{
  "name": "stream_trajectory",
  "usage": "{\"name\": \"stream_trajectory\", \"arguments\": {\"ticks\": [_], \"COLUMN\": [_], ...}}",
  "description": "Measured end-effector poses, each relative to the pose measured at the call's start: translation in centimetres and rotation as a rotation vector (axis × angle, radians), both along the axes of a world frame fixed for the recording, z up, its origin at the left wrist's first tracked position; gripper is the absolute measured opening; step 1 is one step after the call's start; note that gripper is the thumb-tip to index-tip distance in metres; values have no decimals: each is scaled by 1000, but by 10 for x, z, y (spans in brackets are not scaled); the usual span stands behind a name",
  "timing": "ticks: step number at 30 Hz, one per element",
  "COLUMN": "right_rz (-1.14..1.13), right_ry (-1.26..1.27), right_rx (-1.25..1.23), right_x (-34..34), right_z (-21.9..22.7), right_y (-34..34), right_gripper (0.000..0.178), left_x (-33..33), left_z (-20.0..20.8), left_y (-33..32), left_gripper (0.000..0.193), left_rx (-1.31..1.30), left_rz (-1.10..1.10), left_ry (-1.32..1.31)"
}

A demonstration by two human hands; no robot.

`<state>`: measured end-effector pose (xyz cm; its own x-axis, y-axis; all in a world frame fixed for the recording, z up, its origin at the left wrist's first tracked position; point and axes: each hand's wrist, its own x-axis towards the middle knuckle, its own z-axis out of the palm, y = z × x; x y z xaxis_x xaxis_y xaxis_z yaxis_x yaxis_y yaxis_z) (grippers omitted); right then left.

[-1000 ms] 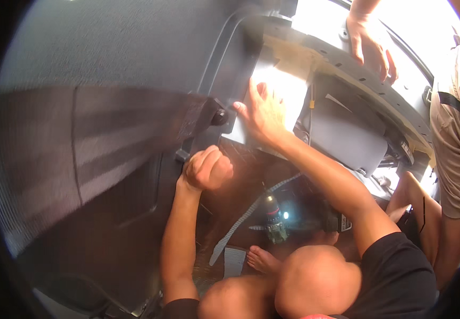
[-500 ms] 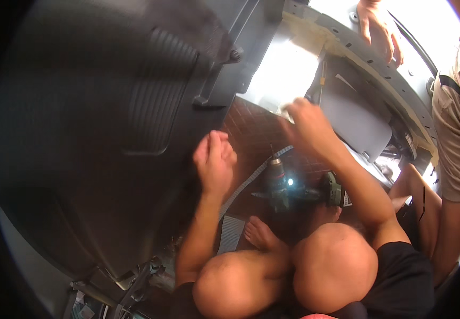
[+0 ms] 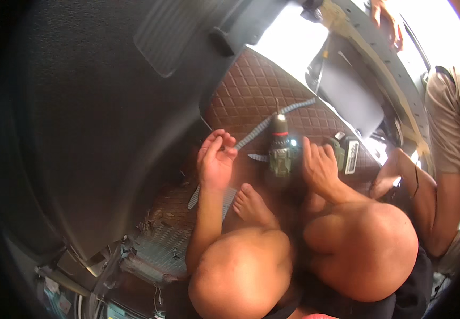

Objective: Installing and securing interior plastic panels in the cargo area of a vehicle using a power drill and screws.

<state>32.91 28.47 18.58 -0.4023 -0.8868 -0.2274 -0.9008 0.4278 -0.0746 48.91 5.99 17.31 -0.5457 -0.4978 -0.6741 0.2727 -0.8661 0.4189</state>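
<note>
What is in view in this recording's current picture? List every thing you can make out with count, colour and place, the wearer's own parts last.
Power drill: one, green, on the mat, light on
Floor mat: one, brown, quilted, centre
Long strip: one, blue-grey, across the mat
Large panel: one, dark grey, left side
Rounded pad: one, grey, upper right
Patterned sheet: one, grey, lower left
Other person's hand: one, bare, top right
Other person's shorts: one pair, tan, right edge
Small clutter, lower left: count unclear
Foot: one clearly visible, bare, below centre
Knees: two, bare, bottom
Left hand: one, bare, left of the drill
Right hand: one, bare, at the drill's handle, grip unclear
</note>
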Motion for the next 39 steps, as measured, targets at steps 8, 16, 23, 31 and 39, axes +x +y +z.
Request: {"name": "stream_trajectory", "arguments": {"ticks": [8,16,23,31,39], "right_rz": [-52,-81,-11,-78,86], "right_ry": [-269,-480,-717,-849,-849], "right_rx": [8,-7,-136,-238,-251], "right_x": [-9,-66,-91,-83,-95], "right_z": [16,85,132,132,118], "right_y": [-6,-10,-33,-36,-40], "right_gripper": [53,46,28,34,34], "left_x": [10,-10,-24,-29,-51], "left_z": [-19,-35,-26,-42,-49], "left_y": [9,10,8,12,12], "left_gripper": [14,28,31,23,20], "left_rx": [-55,70,91,161,223], "left_rz": [8,-9,-43,-62,-64], "left_ry": [170,413,393,586,614]}}
